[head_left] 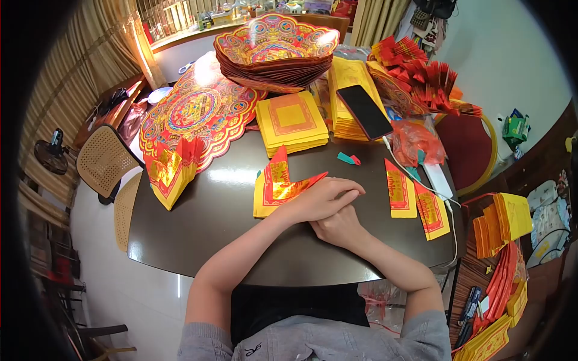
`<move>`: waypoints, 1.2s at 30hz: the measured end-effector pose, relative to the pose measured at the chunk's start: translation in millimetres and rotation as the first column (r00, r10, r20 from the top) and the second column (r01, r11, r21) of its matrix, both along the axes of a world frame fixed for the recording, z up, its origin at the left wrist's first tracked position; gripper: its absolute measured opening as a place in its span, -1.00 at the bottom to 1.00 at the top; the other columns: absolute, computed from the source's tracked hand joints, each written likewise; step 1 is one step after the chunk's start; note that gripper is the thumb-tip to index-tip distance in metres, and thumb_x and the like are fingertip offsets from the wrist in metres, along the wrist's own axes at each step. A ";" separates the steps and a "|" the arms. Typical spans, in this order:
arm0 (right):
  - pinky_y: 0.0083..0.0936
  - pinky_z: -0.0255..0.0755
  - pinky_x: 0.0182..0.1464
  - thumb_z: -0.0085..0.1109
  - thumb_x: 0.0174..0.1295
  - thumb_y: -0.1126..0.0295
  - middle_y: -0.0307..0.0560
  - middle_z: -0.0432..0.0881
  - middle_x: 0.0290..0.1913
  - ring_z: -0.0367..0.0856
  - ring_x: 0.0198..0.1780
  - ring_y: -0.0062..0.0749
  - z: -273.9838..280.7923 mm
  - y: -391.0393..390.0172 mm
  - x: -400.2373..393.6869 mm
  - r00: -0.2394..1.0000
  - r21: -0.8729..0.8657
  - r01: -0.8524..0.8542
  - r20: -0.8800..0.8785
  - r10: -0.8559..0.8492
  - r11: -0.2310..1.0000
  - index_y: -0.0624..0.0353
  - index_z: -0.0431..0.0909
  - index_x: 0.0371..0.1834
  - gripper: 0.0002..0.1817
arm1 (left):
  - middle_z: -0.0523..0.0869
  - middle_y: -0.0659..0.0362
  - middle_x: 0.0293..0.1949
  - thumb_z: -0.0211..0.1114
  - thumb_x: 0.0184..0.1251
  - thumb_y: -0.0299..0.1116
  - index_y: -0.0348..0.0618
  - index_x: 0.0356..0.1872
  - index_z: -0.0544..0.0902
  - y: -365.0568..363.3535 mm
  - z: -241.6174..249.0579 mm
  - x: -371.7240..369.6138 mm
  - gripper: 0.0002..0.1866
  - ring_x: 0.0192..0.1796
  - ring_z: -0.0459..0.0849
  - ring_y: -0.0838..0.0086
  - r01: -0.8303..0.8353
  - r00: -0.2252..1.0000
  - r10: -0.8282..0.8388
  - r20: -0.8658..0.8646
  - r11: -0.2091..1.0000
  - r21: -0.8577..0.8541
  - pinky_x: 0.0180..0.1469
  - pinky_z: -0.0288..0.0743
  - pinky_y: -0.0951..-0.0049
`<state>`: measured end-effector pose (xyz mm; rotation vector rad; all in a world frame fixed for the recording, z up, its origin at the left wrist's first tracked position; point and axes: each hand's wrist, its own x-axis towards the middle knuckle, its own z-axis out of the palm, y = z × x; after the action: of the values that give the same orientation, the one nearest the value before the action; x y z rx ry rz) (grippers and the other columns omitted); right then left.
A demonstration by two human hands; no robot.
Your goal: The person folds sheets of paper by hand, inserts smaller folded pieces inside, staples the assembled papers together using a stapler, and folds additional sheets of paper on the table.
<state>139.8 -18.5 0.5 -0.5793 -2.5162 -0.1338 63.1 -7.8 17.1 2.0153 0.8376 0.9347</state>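
Observation:
Stretched across the top of my right hand lies my left hand, its fingers extended and pointing right. Beneath it my right hand rests on the dark table with fingers curled; whether anything is inside them is hidden. A folded yellow paper with red and gold panels sits just left of my hands, one pointed tip reaching the back of my left hand. To the right of my hands lie two similar folded papers, one upright and one tilted. A fanned bundle of folded papers stands at the table's left.
A stack of yellow paper lies behind my hands. Further back are ornate red paper bowls, a flat round decorated sheet and a phone with a white cable. Small green and pink pieces lie nearby. A side table holds more papers.

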 end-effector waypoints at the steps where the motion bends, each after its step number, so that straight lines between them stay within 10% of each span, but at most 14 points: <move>1: -0.62 0.02 -0.72 -0.22 -0.48 0.50 -0.04 0.25 -0.71 0.17 -0.74 -0.30 0.7 0.0 -0.3 0.999 0.012 -0.010 -0.041 0.011 1.000 0.29 0.24 -0.70 -0.85 | 0.33 0.18 -0.59 -0.24 -0.28 -0.46 -0.29 -0.60 0.27 -1.6 1.1 1.5 -0.84 -0.54 0.27 0.50 0.002 1.000 -0.002 -0.004 1.000 0.025 -0.51 0.11 0.68; 5: -0.62 0.02 -0.71 -0.22 -0.48 0.50 -0.03 0.25 -0.70 0.18 -0.72 -0.31 2.7 6.3 1.6 0.986 0.062 -0.060 -0.150 0.068 0.996 0.29 0.24 -0.72 -0.86 | 0.33 0.18 -0.59 -0.26 -0.27 -0.46 -0.30 -0.60 0.27 -1.1 1.5 7.2 -0.84 -0.54 0.27 0.52 -0.013 1.000 0.014 -0.004 0.994 0.112 -0.51 0.11 0.69; 14: -0.63 0.01 -0.71 -0.23 -0.47 0.50 -0.01 0.25 -0.70 0.16 -0.74 -0.33 -1.4 4.6 1.9 0.996 -0.098 0.002 -0.088 -0.010 0.995 0.29 0.24 -0.70 -0.85 | 0.34 0.16 -0.60 -0.26 -0.27 -0.43 -0.32 -0.63 0.28 12.8 7.3 3.3 -0.82 -0.55 0.29 0.53 0.191 0.965 -0.105 0.242 0.909 -0.371 -0.53 0.14 0.69; 36: -0.63 0.00 -0.69 -0.20 -0.50 0.51 -0.03 0.25 -0.69 0.16 -0.71 -0.34 -1.8 -21.0 8.8 0.999 -0.055 -0.015 0.035 0.017 0.998 0.29 0.24 -0.71 -0.85 | 0.34 0.13 -0.61 -0.26 -0.30 -0.46 -0.33 -0.65 0.27 -16.6 -1.7 7.1 -0.84 -0.58 0.29 0.43 0.063 0.994 -0.067 -0.090 0.997 -0.043 -0.57 0.13 0.65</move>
<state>148.7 -39.5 -1.3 -0.5840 -2.5647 -0.0695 70.2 -24.5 15.4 2.0503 0.8285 0.7884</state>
